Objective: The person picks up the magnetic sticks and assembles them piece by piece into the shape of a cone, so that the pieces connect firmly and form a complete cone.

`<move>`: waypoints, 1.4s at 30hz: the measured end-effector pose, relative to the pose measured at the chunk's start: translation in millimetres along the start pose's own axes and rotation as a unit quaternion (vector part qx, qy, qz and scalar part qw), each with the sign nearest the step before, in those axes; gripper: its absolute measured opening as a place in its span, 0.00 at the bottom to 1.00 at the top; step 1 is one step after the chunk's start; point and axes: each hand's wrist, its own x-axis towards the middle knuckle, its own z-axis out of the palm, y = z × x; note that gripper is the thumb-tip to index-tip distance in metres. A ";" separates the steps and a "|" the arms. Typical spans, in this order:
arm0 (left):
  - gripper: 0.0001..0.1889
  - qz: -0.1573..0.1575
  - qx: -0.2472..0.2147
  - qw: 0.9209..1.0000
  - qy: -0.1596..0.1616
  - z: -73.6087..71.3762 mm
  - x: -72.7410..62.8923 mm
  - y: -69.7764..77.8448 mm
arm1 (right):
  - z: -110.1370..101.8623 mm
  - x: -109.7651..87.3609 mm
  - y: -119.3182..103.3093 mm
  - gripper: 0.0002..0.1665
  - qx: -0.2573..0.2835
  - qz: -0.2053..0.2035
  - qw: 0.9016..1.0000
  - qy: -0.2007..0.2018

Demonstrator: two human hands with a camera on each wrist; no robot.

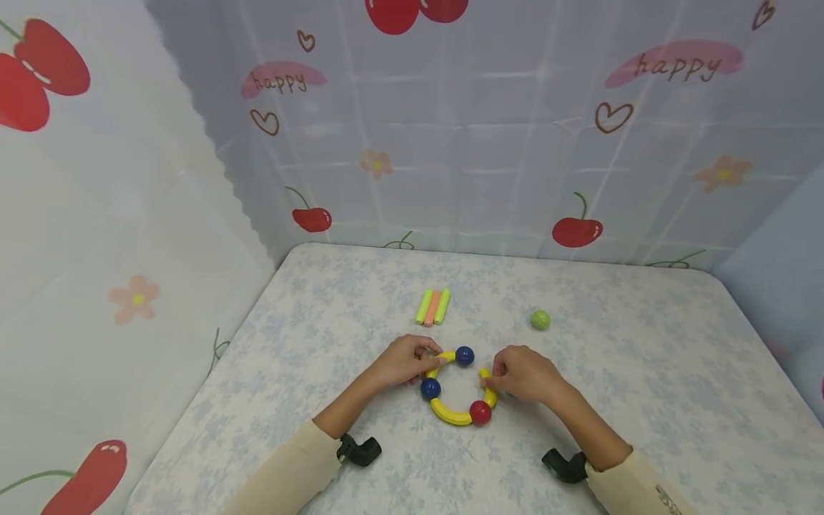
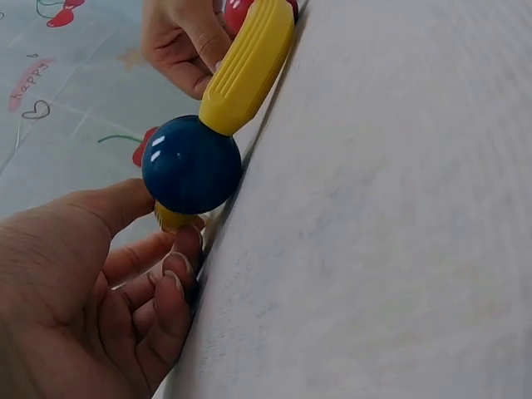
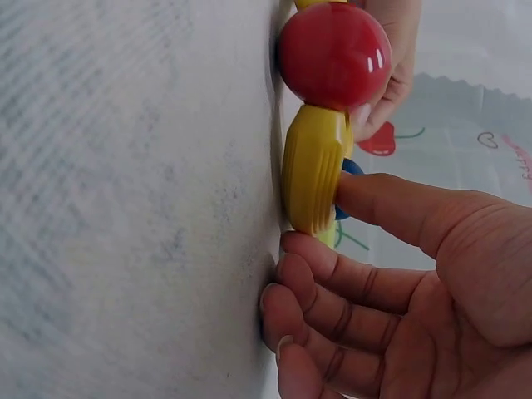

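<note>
On the table lies an open ring of yellow curved rods and coloured balls. My left hand [image 1: 402, 361] pinches the upper-left yellow curved rod [image 1: 446, 356], which runs between a far blue ball [image 1: 465, 356] and a left blue ball [image 1: 430, 388]. A lower yellow rod [image 1: 452, 415] joins that left ball to a red ball [image 1: 480, 413]. From the red ball rises a right yellow rod [image 3: 314, 170], held between the thumb and fingers of my right hand [image 1: 528, 373]. A gap separates this rod's free end from the far blue ball.
Beyond the ring, two yellow-green sticks [image 1: 442, 307] flank an orange stick [image 1: 433, 308]. A light green ball [image 1: 541, 320] sits farther right. Printed curtains [image 1: 450, 143] hang around the patterned table [image 1: 644, 343]. Each wrist carries a black device [image 1: 360, 450].
</note>
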 end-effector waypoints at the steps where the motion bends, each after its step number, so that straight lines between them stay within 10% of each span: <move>1: 0.12 0.001 -0.001 1.000 -0.003 0.1 0.4 -0.5 | 0.5 -0.2 0.0 0.18 -0.002 0.001 1.000 0.002; 42: 0.12 0.027 -0.024 0.998 -0.048 -3.9 0.0 -5.9 | -7.2 11.3 -7.6 0.11 -0.002 -0.008 0.998 0.065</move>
